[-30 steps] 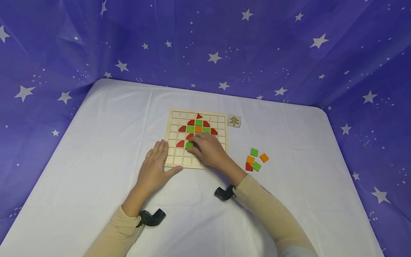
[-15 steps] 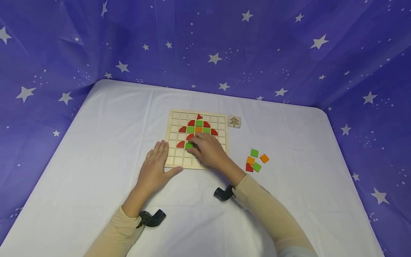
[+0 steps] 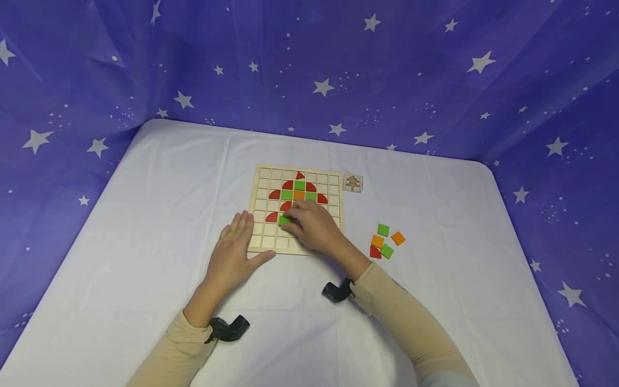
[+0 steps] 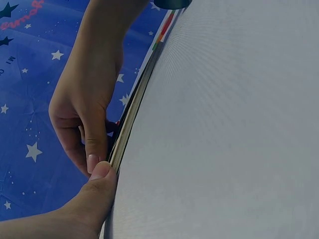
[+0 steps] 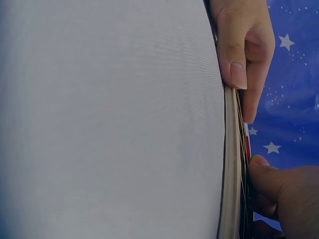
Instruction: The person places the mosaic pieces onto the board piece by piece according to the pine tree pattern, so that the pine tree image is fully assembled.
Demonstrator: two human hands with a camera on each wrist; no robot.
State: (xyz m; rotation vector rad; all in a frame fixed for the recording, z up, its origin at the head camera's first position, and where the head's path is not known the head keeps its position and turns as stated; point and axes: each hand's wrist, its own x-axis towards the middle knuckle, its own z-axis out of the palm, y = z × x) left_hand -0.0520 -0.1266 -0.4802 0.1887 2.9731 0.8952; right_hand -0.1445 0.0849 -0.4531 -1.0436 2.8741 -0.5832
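Note:
A pale wooden grid board (image 3: 271, 242) lies on the white table, with red, green and orange tiles set in its cells. My left hand (image 3: 231, 252) rests at the board's left edge with fingers straight and the thumb along the near edge. The thumb and fingers of my right hand (image 3: 316, 226) pinch a green square tile (image 3: 284, 221) over the board, just right of a red quarter-round tile (image 3: 272, 217). That hand hides part of the pattern. In the right wrist view, the right hand (image 5: 291, 191) is seen edge-on at the board (image 5: 232, 164).
Loose tiles lie right of the board: green squares (image 3: 383, 230), orange squares (image 3: 398, 238) and a red piece (image 3: 375, 252). A small card (image 3: 353, 182) with a tree-shaped pattern lies by the board's upper right corner. A star-printed blue cloth (image 3: 319, 70) hangs behind the table.
The green tile between my right fingers has shifted very slightly toward me and to the left. My left hand stays where it was.

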